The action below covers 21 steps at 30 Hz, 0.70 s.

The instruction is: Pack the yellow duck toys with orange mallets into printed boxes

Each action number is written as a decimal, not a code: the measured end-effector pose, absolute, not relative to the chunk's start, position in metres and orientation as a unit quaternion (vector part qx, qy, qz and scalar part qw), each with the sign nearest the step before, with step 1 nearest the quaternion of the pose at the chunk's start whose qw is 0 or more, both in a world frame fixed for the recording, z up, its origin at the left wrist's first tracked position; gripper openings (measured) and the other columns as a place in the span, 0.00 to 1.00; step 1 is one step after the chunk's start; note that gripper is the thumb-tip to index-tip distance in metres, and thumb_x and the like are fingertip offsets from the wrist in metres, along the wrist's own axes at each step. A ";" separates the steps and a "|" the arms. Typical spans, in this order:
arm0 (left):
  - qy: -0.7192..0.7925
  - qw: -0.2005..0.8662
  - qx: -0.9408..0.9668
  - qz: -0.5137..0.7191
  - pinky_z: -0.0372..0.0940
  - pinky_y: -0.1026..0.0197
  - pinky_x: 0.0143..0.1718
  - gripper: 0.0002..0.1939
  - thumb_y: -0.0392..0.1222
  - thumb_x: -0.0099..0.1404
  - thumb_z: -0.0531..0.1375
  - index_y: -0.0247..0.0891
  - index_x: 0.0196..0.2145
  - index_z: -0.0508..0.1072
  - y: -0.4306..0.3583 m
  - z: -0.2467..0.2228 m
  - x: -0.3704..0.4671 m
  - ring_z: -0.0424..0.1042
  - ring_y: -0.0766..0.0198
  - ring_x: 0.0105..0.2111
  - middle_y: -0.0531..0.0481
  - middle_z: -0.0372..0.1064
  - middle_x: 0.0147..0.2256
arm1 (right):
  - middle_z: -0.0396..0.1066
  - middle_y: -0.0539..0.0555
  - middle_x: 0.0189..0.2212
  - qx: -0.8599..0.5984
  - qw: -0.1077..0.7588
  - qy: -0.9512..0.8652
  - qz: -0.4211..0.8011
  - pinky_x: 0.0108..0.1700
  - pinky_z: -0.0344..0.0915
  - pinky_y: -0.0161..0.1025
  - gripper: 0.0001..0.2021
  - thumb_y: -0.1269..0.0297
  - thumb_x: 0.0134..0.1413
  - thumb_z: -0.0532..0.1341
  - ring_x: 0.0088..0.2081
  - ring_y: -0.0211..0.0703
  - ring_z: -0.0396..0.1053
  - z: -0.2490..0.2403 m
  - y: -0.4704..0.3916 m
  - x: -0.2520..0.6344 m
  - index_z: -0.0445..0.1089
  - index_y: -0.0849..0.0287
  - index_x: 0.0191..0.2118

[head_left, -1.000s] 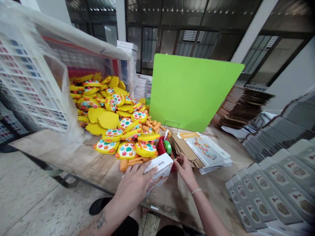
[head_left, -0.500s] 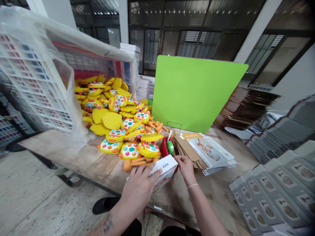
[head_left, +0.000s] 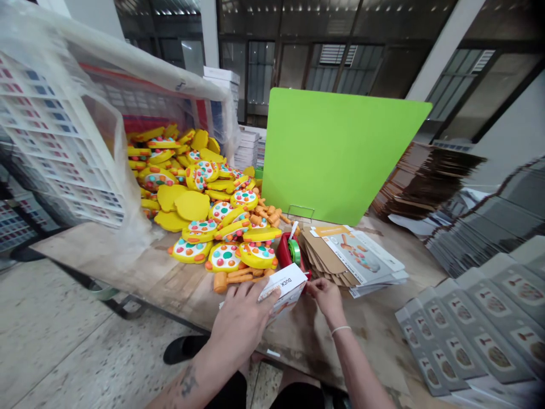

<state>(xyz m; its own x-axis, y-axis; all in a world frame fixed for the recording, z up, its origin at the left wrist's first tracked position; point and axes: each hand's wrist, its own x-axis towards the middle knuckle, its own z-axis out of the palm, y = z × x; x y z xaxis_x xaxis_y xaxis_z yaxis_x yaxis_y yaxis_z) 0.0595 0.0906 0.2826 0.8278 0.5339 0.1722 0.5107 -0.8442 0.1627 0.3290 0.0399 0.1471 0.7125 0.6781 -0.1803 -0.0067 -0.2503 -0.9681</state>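
Note:
A small white printed box [head_left: 286,279] with "DUCK" on its top flap stands tilted near the table's front. My left hand [head_left: 244,318] is wrapped over it, fingers across its printed side. Just right of the box end, my right hand [head_left: 327,299] has thumb and fingers pinched together; anything between them is too small to make out. Directly behind the box sits a red tape dispenser [head_left: 283,251] with a green roll [head_left: 293,251], partly hidden by the box. Orange toy hammers [head_left: 220,282] lie to the left, below yellow duck-shaped toys [head_left: 225,257].
A plastic-draped white crate [head_left: 91,170] spills yellow toys at left. A green board [head_left: 336,153] stands at the back. Flat printed cartons [head_left: 361,258] lie right of the dispenser. Grey printed boxes [head_left: 464,335] and stacked cardboard [head_left: 430,176] take up the right side.
My right hand has shifted slightly right and down, a little away from the box end, fingers still pinched. My left hand and the box have barely moved; the camera view has tilted slightly.

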 end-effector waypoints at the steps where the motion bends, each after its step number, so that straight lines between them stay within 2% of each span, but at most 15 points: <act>1: 0.274 0.054 0.954 0.109 0.66 0.40 0.51 0.22 0.36 0.72 0.57 0.50 0.61 0.71 0.090 0.282 0.059 0.69 0.41 0.54 0.43 0.67 0.62 | 0.71 0.47 0.28 -0.730 0.570 -0.230 0.298 0.32 0.69 0.35 0.13 0.57 0.65 0.63 0.27 0.34 0.68 0.153 0.034 0.334 0.70 0.61 0.33; 3: 0.273 0.051 0.954 0.116 0.66 0.40 0.50 0.22 0.36 0.71 0.57 0.50 0.61 0.71 0.090 0.280 0.060 0.70 0.42 0.54 0.43 0.67 0.63 | 0.68 0.45 0.23 -0.722 0.582 -0.227 0.297 0.30 0.66 0.35 0.16 0.54 0.61 0.66 0.23 0.33 0.65 0.166 0.020 0.336 0.69 0.60 0.27; 5: 0.267 0.050 0.954 0.124 0.65 0.41 0.51 0.22 0.35 0.71 0.57 0.48 0.61 0.71 0.090 0.277 0.060 0.70 0.43 0.54 0.43 0.67 0.62 | 0.66 0.44 0.19 -0.699 0.603 -0.227 0.310 0.29 0.64 0.36 0.21 0.47 0.50 0.71 0.22 0.35 0.62 0.180 0.006 0.325 0.68 0.59 0.24; 7: 0.263 0.050 0.954 0.138 0.64 0.42 0.52 0.23 0.34 0.71 0.56 0.44 0.62 0.69 0.089 0.275 0.060 0.70 0.44 0.55 0.42 0.68 0.61 | 0.68 0.46 0.19 -0.660 0.629 -0.235 0.338 0.30 0.63 0.37 0.25 0.41 0.36 0.75 0.23 0.37 0.63 0.196 -0.005 0.301 0.69 0.58 0.23; 8: 0.262 0.048 0.953 0.148 0.64 0.43 0.53 0.23 0.34 0.71 0.56 0.42 0.63 0.68 0.089 0.273 0.060 0.70 0.45 0.55 0.42 0.69 0.61 | 0.69 0.47 0.20 -0.638 0.638 -0.241 0.357 0.31 0.63 0.37 0.26 0.40 0.33 0.75 0.24 0.37 0.64 0.203 -0.007 0.286 0.70 0.58 0.23; 11: 0.269 0.034 0.947 0.175 0.64 0.45 0.53 0.26 0.33 0.71 0.55 0.37 0.66 0.62 0.087 0.270 0.060 0.70 0.48 0.55 0.40 0.70 0.59 | 0.69 0.49 0.19 -0.584 0.647 -0.255 0.419 0.31 0.63 0.37 0.24 0.42 0.33 0.76 0.24 0.37 0.65 0.222 -0.004 0.242 0.71 0.58 0.23; 14: 0.271 0.001 0.945 0.184 0.65 0.45 0.52 0.29 0.32 0.70 0.56 0.40 0.67 0.60 0.085 0.270 0.059 0.71 0.48 0.55 0.40 0.66 0.62 | 0.69 0.49 0.18 -0.552 0.650 -0.252 0.458 0.28 0.63 0.35 0.24 0.43 0.33 0.77 0.22 0.36 0.64 0.233 0.007 0.217 0.70 0.59 0.22; 18: 0.255 -0.038 0.954 0.155 0.68 0.44 0.49 0.28 0.32 0.69 0.59 0.51 0.64 0.65 0.085 0.271 0.059 0.73 0.45 0.53 0.41 0.60 0.67 | 0.69 0.49 0.18 -0.549 0.652 -0.241 0.465 0.27 0.62 0.34 0.25 0.43 0.32 0.76 0.21 0.35 0.63 0.232 0.017 0.209 0.69 0.59 0.22; 21: 0.238 -0.038 0.961 0.135 0.68 0.42 0.51 0.24 0.34 0.70 0.60 0.47 0.62 0.69 0.087 0.269 0.058 0.71 0.42 0.55 0.39 0.62 0.66 | 0.71 0.50 0.19 -0.570 0.651 -0.248 0.437 0.27 0.62 0.35 0.26 0.41 0.33 0.75 0.21 0.36 0.63 0.220 0.019 0.210 0.69 0.59 0.22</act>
